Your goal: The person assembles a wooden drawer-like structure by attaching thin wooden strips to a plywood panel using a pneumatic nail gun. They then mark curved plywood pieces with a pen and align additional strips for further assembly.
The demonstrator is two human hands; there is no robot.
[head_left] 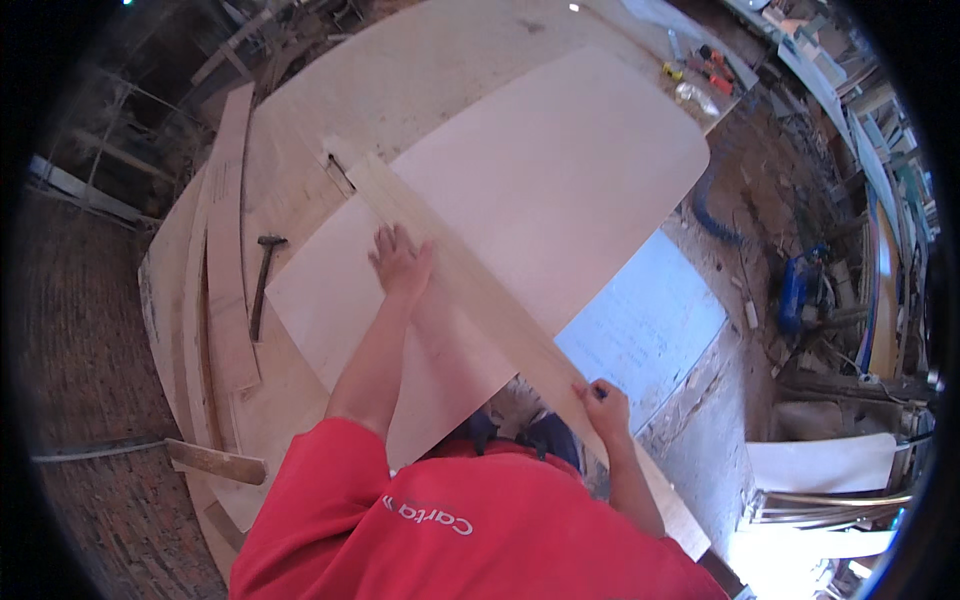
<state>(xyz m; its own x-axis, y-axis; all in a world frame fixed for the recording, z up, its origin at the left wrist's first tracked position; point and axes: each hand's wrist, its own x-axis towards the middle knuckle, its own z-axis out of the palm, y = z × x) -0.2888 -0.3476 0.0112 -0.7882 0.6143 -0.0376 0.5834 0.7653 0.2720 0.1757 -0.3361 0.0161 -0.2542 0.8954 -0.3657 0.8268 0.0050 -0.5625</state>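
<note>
A long, straight wooden strip (490,290) lies slantwise across a large pale sheet (590,160) with rounded corners. My left hand (402,262) rests with spread fingers beside the strip's left edge, partly on the sheet. Farther down the strip, my right hand (607,410) is closed at its right edge, by the sheet's near side. A small dark thing shows between those fingers, too little of it to name. The strip's near end runs past my right forearm.
A hammer (264,288) lies left of the sheet, near long boards (228,250). A light blue sheet (650,325) sits to the right. Tools with red and yellow handles (715,72) lie at the far right. Beyond stands a blue machine (795,290) among scrap.
</note>
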